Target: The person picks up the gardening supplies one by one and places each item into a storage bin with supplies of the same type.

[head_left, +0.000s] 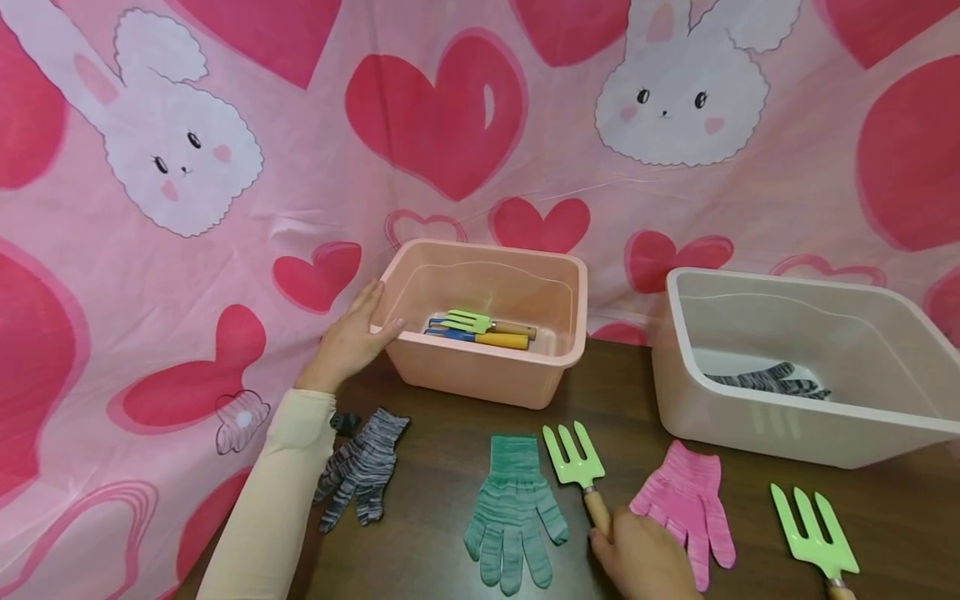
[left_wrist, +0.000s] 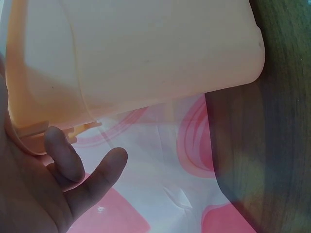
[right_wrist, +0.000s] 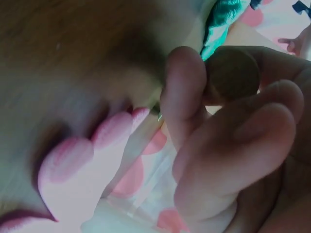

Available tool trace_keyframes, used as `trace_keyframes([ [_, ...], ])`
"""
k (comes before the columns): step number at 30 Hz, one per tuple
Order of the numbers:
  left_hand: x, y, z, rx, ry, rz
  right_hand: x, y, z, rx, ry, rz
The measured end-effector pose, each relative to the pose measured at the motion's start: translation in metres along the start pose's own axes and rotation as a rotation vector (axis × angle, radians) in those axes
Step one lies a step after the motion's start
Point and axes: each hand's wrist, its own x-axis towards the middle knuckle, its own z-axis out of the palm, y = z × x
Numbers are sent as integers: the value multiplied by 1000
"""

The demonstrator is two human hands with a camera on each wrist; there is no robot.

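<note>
My left hand (head_left: 345,342) grips the left rim of a peach plastic bin (head_left: 480,375), thumb over its near corner. Inside it lie a green hand fork (head_left: 467,322) and tools with blue heads, one with a yellow handle (head_left: 504,341). My right hand (head_left: 647,554) holds a second green hand fork (head_left: 579,467) by its wooden handle, tines pointing away from me. In the right wrist view the round handle end (right_wrist: 232,74) shows between the curled fingers. A green glove (head_left: 513,508) lies left of this fork and a pink glove (head_left: 693,504) right of it.
At the right stands a white bin (head_left: 787,425) with grey-black gloves (head_left: 772,380) inside. Another grey glove (head_left: 367,467) lies beside my left forearm, and a third green hand fork (head_left: 817,533) lies at the front right. A pink patterned cloth (head_left: 450,125) hangs behind.
</note>
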Motion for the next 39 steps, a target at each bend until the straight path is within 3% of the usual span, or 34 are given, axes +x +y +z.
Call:
trace_keyframes([
  [4,0,0,0,0,-3,-1,1,4,-5,12,11,-4],
  [10,1,-1,0,-8,-9,-6,0,11,-15,45,92,-31],
  [17,2,0,0,-16,-7,-10,2,17,-27,109,118,11],
  [25,-2,-1,-1,-23,-24,-21,-4,23,-26,159,272,-77],
  [28,-3,-1,-1,-22,-26,-22,-5,24,-26,245,265,-77],
  [32,-3,0,-1,-30,-13,-13,-5,24,-32,431,196,-4],
  [39,-1,-2,-1,-37,-11,-9,-4,27,-41,455,239,-26],
])
